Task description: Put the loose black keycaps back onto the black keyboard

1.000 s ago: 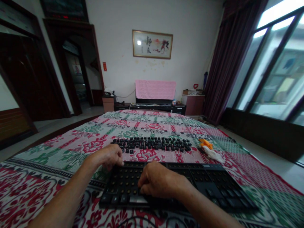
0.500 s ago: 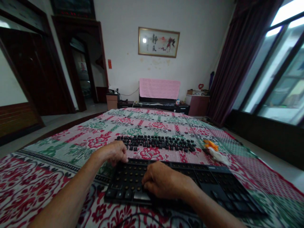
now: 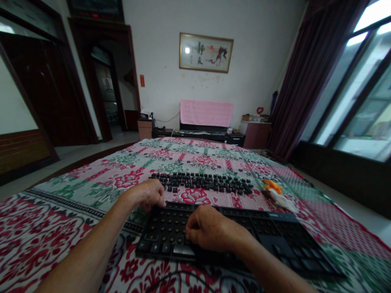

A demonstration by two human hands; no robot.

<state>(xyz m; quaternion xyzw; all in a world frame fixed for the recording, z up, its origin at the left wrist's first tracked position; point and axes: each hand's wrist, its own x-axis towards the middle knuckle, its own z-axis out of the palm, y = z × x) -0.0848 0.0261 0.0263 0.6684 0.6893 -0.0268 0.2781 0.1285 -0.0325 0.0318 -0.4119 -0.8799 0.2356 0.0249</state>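
A black keyboard base (image 3: 275, 236) with most keycaps removed lies in front of me on a floral cloth. My left hand (image 3: 146, 195) rests at its far left corner with fingers curled down onto the edge. My right hand (image 3: 210, 230) lies over the middle of the base, fingers bent and pressed down among the key sockets; whether they pinch anything is hidden. Several loose black keycaps (image 3: 203, 182) are laid out in rows just beyond the base.
The red, green and white floral cloth (image 3: 61, 219) covers the whole surface. An orange tool and a white cloth (image 3: 276, 193) lie right of the keycaps. A black cable (image 3: 171, 280) runs at the near edge. A cabinet with a pink cover (image 3: 206, 114) stands against the far wall.
The view has shifted slightly, so everything sits a bit further right. My right hand has edged a little forward on the base. My left hand keeps its place at the corner.
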